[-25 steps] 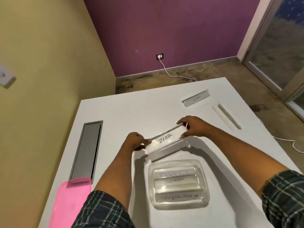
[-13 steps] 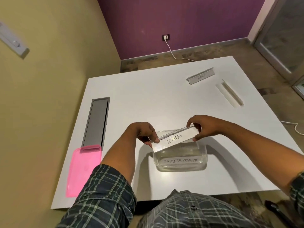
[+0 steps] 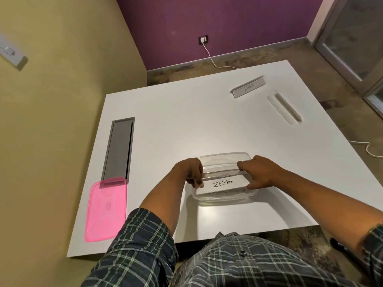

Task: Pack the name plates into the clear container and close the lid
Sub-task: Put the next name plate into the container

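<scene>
A clear plastic container (image 3: 222, 157) stands near the table's front edge. The name plate marked ZEBRA (image 3: 222, 184) lies across its opening, over other plates inside. My left hand (image 3: 191, 171) pinches the plate's left end. My right hand (image 3: 257, 172) grips its right end. Two more name plates lie at the far right of the table: one with writing (image 3: 247, 87) and a plain one (image 3: 285, 108). The pink lid (image 3: 105, 210) lies flat at the front left.
A grey cable-tray slot (image 3: 119, 149) is set into the white table (image 3: 186, 125) at the left, its near end under the pink lid. A yellow wall runs along the left. A white cable (image 3: 209, 53) crosses the floor beyond the table.
Both hands have carried the ZEBRA plate from beyond the container toward me and down into its opening. The camera view has pulled back and tilted down.
</scene>
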`<state>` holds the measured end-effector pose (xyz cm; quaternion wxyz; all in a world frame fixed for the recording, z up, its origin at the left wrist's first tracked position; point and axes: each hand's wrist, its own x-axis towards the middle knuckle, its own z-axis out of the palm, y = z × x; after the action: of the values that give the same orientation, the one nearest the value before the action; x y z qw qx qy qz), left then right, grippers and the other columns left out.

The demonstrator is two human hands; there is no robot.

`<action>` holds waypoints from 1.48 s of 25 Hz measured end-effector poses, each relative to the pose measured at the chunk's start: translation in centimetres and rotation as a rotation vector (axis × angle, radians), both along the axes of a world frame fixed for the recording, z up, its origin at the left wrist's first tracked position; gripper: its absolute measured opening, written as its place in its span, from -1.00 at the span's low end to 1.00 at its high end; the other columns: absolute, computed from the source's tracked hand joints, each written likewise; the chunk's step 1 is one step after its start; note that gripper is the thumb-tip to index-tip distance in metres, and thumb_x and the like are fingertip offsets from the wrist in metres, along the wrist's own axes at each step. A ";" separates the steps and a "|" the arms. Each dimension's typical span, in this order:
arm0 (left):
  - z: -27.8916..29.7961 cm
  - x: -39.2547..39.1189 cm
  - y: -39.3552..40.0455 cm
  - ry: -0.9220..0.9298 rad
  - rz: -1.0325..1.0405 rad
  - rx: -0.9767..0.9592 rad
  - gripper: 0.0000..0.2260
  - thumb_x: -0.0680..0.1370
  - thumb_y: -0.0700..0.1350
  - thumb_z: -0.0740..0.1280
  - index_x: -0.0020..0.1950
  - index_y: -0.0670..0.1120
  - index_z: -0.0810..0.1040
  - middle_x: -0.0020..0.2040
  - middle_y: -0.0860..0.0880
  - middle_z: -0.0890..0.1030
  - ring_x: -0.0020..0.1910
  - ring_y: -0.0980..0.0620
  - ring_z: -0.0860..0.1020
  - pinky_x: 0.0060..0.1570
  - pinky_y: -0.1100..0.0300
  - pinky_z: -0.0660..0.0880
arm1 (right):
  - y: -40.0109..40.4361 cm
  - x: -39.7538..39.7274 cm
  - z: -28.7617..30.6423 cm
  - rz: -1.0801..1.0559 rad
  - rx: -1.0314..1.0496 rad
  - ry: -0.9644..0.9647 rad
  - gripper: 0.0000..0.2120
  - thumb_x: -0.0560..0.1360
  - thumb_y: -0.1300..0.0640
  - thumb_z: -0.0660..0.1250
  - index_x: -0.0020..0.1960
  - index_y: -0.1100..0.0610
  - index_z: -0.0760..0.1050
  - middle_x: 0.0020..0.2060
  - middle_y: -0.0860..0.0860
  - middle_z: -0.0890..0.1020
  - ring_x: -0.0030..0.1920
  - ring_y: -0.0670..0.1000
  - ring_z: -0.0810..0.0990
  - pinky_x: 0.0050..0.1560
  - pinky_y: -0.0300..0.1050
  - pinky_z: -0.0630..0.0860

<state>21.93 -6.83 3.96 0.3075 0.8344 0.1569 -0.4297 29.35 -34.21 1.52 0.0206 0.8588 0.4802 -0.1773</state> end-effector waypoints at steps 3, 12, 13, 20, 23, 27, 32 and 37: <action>-0.9 -0.3 -1.2 -0.038 -0.150 0.150 -0.76 0.42 -0.31 0.51 0.07 -0.22 0.61 -0.26 -0.10 0.64 -0.36 -0.01 0.63 -0.27 0.17 0.59 | -0.2 -0.4 -0.9 -0.043 0.005 -0.006 -0.48 0.25 -0.23 0.42 0.04 -0.04 0.29 -0.27 -0.16 0.49 -0.12 0.06 0.46 -0.19 -0.14 0.25; -2.3 -0.8 -3.2 -0.266 -0.552 0.541 -0.71 0.47 -0.19 0.42 0.19 -0.08 0.62 0.17 -0.11 0.61 0.10 -0.14 0.63 -0.08 0.09 0.52 | 1.2 -0.8 -3.3 0.132 -0.088 -0.212 -0.56 0.43 -0.02 0.26 0.26 0.09 0.30 -0.13 0.01 0.70 -0.22 0.13 0.59 0.11 -0.03 0.30; -2.3 -0.7 -3.3 -0.271 -0.569 0.553 -0.70 0.46 -0.19 0.43 0.19 -0.09 0.61 0.17 -0.12 0.61 0.09 -0.15 0.64 -0.10 0.09 0.51 | 1.5 -0.8 -3.6 0.172 -0.102 -0.246 -0.57 0.45 0.01 0.24 0.27 0.10 0.31 -0.13 0.03 0.70 -0.21 0.13 0.63 0.13 0.00 0.29; -2.6 -0.2 -3.6 -0.238 -0.631 0.586 -0.68 0.41 -0.17 0.49 0.16 -0.09 0.62 0.14 -0.13 0.61 0.05 -0.15 0.65 -0.12 0.10 0.51 | 3.2 -0.5 -3.6 0.368 -0.221 -0.197 -0.69 0.55 0.04 0.19 0.23 0.17 0.39 -0.07 0.15 0.67 -0.09 0.19 0.65 0.06 0.05 0.40; -2.4 0.2 -3.8 -0.206 -0.663 0.594 -0.65 0.37 -0.15 0.54 0.14 -0.09 0.64 0.13 -0.13 0.62 0.03 -0.14 0.66 -0.08 0.10 0.56 | 3.4 -0.5 -3.8 0.388 -0.246 -0.177 -0.77 0.58 0.08 0.18 0.18 0.16 0.39 -0.05 0.17 0.66 -0.07 0.22 0.65 0.00 0.04 0.47; -2.1 0.9 -4.5 -0.199 -0.746 0.608 -0.66 0.37 -0.11 0.55 0.12 -0.11 0.63 0.09 -0.11 0.65 0.02 -0.13 0.66 -0.09 0.10 0.57 | 3.0 -0.3 -3.6 0.369 -0.213 -0.156 -0.74 0.58 0.05 0.18 0.21 0.15 0.40 -0.01 0.16 0.64 -0.02 0.21 0.65 0.01 0.05 0.50; -0.8 3.6 -5.2 -0.053 -0.570 0.375 -0.79 0.33 0.00 0.50 -0.35 -0.13 0.60 -0.32 -0.08 0.67 -0.38 0.00 0.62 -0.29 0.24 0.51 | 2.8 1.1 -2.5 0.277 -0.091 0.025 -0.59 0.50 -0.16 0.31 0.24 0.04 0.45 0.09 0.05 0.62 0.05 0.16 0.61 0.04 0.00 0.45; 0.6 8.8 -6.7 -0.149 -0.232 0.081 -0.70 0.45 0.05 0.39 -0.21 -0.19 0.69 -0.33 -0.09 0.71 -0.41 -0.01 0.62 -0.14 0.09 0.65 | -0.2 5.7 0.1 -0.117 0.278 0.143 -0.78 0.57 -0.16 0.24 0.11 -0.13 0.57 -0.08 -0.18 0.68 -0.14 -0.11 0.60 -0.12 -0.15 0.46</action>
<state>30.70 -13.54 4.57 0.2324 0.8884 0.0534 -0.3924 35.07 -34.39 1.61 -0.1428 0.8650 0.4496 -0.1709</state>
